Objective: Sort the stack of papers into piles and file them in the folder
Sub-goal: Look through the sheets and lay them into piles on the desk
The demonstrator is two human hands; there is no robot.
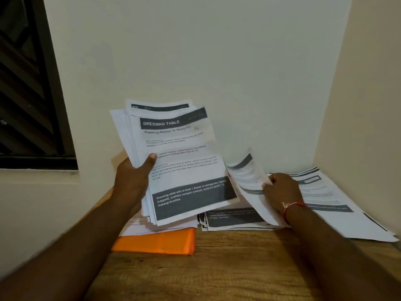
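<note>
My left hand (132, 181) grips a thick stack of printed papers (180, 161) by its left edge, thumb on top, held tilted above the table; the top sheet is headed "DRESSING TABLE". My right hand (280, 190) pinches a single blurred sheet (247, 177) at its edge, over a pile of papers (234, 220) lying on the table. Another pile of sheets (338, 203) lies at the right, against the wall. An orange folder (156, 242) lies flat under the held stack, with white sheets (138, 227) on top of it.
A wooden table (217, 272) fills the corner between the back wall and the right wall (364, 105). A dark window (28, 83) with a sill is at the left. The table's front part shows bare wood.
</note>
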